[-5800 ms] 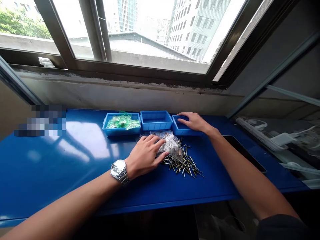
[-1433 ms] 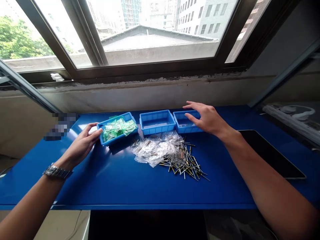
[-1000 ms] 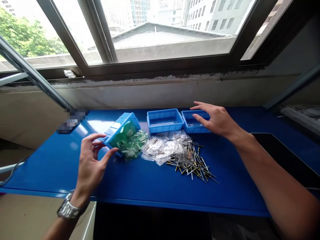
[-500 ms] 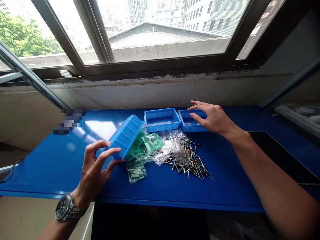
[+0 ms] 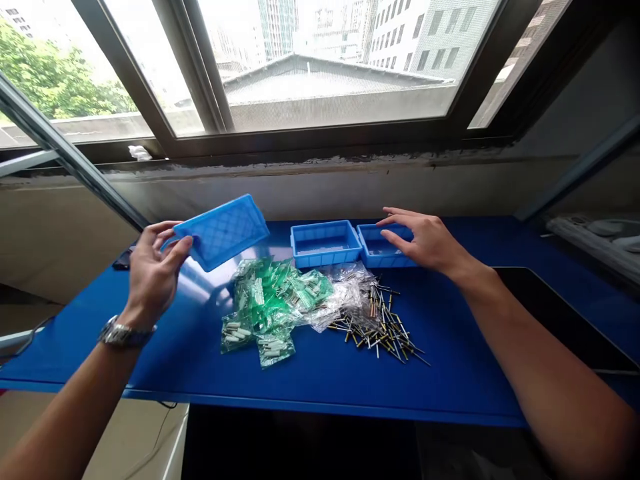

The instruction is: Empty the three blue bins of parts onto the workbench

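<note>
My left hand point(image 5: 155, 267) grips one end of a tilted blue bin point(image 5: 225, 231), lifted above the table's left part. Below and right of it lie green plastic packets point(image 5: 267, 293) with pale pieces inside. Clear plastic bags point(image 5: 345, 293) touch them, and loose metal rods with dark and yellow ends point(image 5: 395, 333) spread to the right. Behind the heap stand a blue bin point(image 5: 326, 243) and, beside it, another blue bin point(image 5: 383, 257). My right hand point(image 5: 417, 240) hovers over that right bin, fingers apart, holding nothing, and hides part of it.
The blue table point(image 5: 350, 390) runs along a wall below a window. A dark flat panel point(image 5: 560, 317) lies at the right under my forearm. Metal frame bars point(image 5: 75, 157) rise at the left. A dark object point(image 5: 123, 260) is partly hidden behind my left hand.
My left hand has lifted the blue bin up and left, away from the heap, and turned it. More green packets now show on the table. My right hand has barely moved.
</note>
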### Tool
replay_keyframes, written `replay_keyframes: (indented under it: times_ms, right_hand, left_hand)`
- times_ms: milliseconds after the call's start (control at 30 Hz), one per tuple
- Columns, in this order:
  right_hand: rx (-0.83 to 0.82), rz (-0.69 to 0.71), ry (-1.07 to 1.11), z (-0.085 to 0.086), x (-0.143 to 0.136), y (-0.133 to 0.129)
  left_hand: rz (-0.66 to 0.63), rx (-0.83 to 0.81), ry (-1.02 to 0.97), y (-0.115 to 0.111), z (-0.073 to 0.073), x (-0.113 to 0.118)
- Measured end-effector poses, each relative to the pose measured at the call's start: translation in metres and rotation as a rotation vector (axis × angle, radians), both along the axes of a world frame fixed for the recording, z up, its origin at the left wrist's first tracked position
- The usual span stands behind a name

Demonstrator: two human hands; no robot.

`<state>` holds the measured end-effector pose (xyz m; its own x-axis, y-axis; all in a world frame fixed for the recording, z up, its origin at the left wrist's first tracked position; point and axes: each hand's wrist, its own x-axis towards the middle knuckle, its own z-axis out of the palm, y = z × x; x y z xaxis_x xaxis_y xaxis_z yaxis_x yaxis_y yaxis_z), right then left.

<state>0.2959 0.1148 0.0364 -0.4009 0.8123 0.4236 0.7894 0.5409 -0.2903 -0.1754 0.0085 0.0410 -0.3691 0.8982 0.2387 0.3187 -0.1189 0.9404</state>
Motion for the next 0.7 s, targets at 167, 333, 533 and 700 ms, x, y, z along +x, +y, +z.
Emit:
replay_keyframes:
  times_ms: [167, 333, 533, 700]
  right_hand:
    - [0.005, -0.008, -0.003, -0.001, 0.004, 0.002]
    - [0.005, -0.014, 0.008, -0.001, 0.006, 0.002]
    - [-0.03, -0.009, -0.005, -0.001, 0.004, 0.002]
    - [-0.045, -0.014, 0.002, -0.001, 0.005, 0.002]
  left_hand:
    - [-0.071, -0.133, -0.095, 0.055, -0.019, -0.015]
    - [-0.124, -0.229, 0.016, 0.075, -0.025, -0.011]
    - [-0.116, -0.204, 0.231, 0.095, -0.026, -0.005]
    - [-0.082, -0.203, 0.331, 0.116, -0.023, -0.017]
